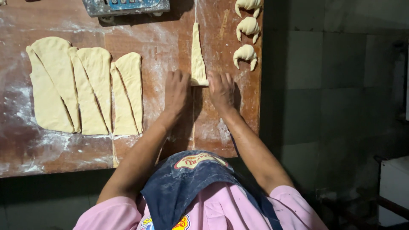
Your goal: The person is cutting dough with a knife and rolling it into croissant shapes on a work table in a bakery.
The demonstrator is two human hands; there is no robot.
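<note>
Both hands, left hand (177, 91) and right hand (221, 90), press flat on the rolled base of a dough triangle (197, 55) on the floured wooden table (170, 47), three shaped croissants (247, 27) nearby.

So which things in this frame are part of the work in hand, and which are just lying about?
In use:
- left hand and right hand, both on the wide end of the dough triangle
- floured wooden table

Lying about:
- cut dough pieces to the left
- three shaped crescents to the right
- grey-and-blue device at the far edge
</note>
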